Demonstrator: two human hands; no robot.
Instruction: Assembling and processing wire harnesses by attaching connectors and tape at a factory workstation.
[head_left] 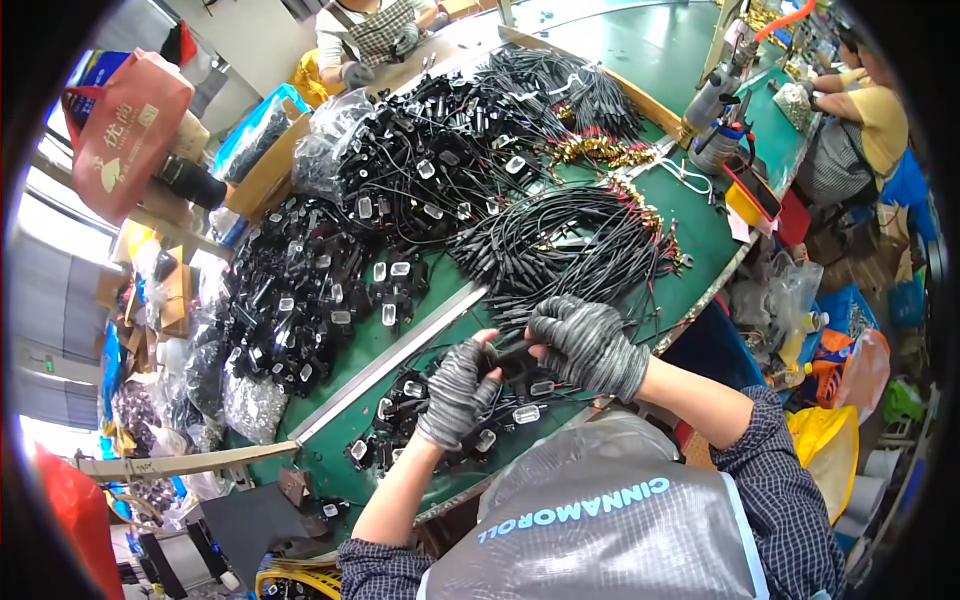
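Both of my hands wear grey striped gloves with bare fingertips and meet over the near part of the green table. My left hand (455,395) is closed on a small black plastic part (512,357), pinched between thumb and fingers. From the right, my right hand (590,345) grips the same dark part; its fingers hide much of it. Below them lie several loose black housings with clear windows (525,412). Just beyond my hands spreads a bundle of black cables (560,235) with red and gold ends.
A metal strip (390,360) crosses the green table (690,210). Left of it is a large heap of black housings (300,290); more cables (560,90) lie at the back. A power tool (710,100) hangs at the right. Co-workers sit at the far side and far right.
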